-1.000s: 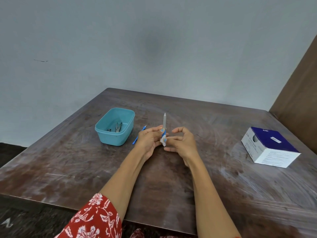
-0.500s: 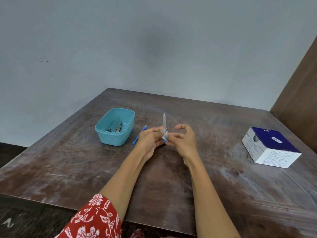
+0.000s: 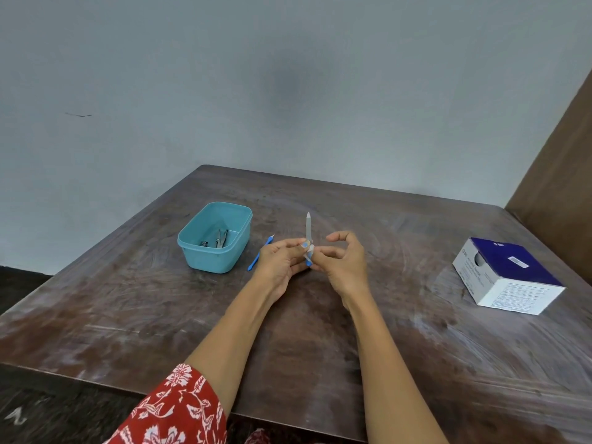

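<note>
The left hand (image 3: 282, 264) is gripping a nail file (image 3: 308, 229) by its blue end, with fingers and thumb curled round it. The file is standing straight up, with its grey tip pointing up, just above the middle of the table (image 3: 320, 341). The right hand (image 3: 344, 267) is touching the file's blue end, and its curled fingers are pinching a small white piece (image 3: 310, 251) against it. A thin blue stick (image 3: 261, 254) is lying on the table just left of the left hand. Farther left, a teal tub (image 3: 208, 257) is holding some metal tools (image 3: 221, 240). Far off on the right, a blue and white box (image 3: 506, 274) is sitting on the table. A red flowery sleeve (image 3: 179, 411) is showing at the bottom.
</note>
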`<state>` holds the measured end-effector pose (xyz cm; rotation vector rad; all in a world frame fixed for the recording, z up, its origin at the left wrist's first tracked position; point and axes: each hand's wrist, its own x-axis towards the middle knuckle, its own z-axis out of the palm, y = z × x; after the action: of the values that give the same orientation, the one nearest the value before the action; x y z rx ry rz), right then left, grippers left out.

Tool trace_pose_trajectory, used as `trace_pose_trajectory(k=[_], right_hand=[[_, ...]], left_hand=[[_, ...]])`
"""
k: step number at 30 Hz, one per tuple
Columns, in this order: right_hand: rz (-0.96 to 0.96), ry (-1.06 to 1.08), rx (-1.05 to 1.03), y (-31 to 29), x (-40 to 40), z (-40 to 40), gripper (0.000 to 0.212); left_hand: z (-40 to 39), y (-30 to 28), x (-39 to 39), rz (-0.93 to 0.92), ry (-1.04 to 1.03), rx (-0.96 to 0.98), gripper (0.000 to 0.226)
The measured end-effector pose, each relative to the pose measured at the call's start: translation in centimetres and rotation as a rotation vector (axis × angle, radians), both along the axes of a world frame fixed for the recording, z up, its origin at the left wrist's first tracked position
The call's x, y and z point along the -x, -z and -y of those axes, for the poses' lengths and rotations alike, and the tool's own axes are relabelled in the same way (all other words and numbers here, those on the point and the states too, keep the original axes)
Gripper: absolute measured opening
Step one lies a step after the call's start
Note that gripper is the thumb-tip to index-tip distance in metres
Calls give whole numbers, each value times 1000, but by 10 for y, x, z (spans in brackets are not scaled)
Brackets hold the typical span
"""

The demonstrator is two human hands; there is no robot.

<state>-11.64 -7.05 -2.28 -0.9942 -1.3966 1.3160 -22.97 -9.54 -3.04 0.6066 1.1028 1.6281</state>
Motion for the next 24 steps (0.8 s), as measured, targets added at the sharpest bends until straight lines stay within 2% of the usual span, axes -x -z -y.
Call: trace_pose_trajectory(k=[7, 12, 16, 24], right_hand=[[125, -34, 91, -1, -8, 0, 29], [-26, 205, -57, -3, -8, -4, 26], [-72, 168, -95, -6, -7, -2, 27], [-204, 239, -88, -10, -4, -5, 40]], left_hand=[[1, 1, 0, -2, 3, -27, 9], [1, 3, -2, -60, 17, -40, 7], [5, 1, -6, -165, 66, -35, 7], [7, 0, -9, -234, 115, 5, 18]])
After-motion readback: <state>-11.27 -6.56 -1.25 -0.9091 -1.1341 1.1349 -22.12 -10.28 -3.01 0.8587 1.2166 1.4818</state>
